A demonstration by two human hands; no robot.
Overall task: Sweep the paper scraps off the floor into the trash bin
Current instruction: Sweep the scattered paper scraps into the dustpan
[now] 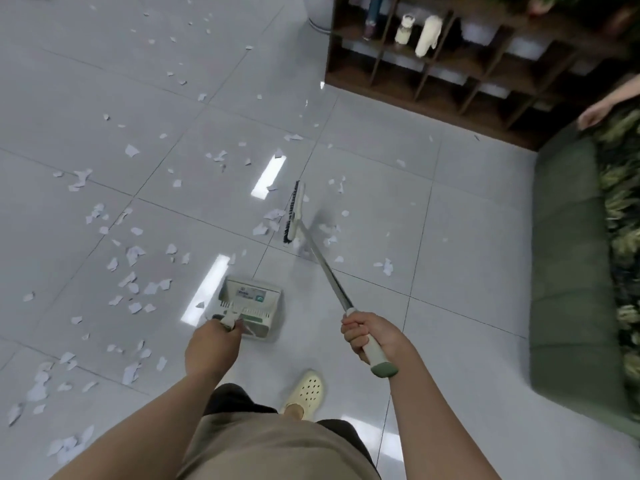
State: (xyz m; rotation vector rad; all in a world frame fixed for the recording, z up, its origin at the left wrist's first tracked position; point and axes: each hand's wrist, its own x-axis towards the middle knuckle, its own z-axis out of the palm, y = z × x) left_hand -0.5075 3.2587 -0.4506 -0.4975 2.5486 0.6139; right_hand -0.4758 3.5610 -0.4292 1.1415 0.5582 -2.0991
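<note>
The grey tiled floor [363, 140] was covered with paper scraps [133, 254], mostly at the left. The right hand [372, 336] gripped the broom [294, 213] handle; the left hand [211, 348] gripped the dustpan [252, 299] handle.

— What are the hands doing?
— The right hand [372, 336] grips the broom [313, 251] by its handle, the brush head down on the floor [450, 202] among paper scraps [131, 254]. The left hand [211, 344] holds the handle of the dustpan [251, 303].
— And to the right?
— A green sofa [568, 271] and a dark shelf [450, 74].
</note>
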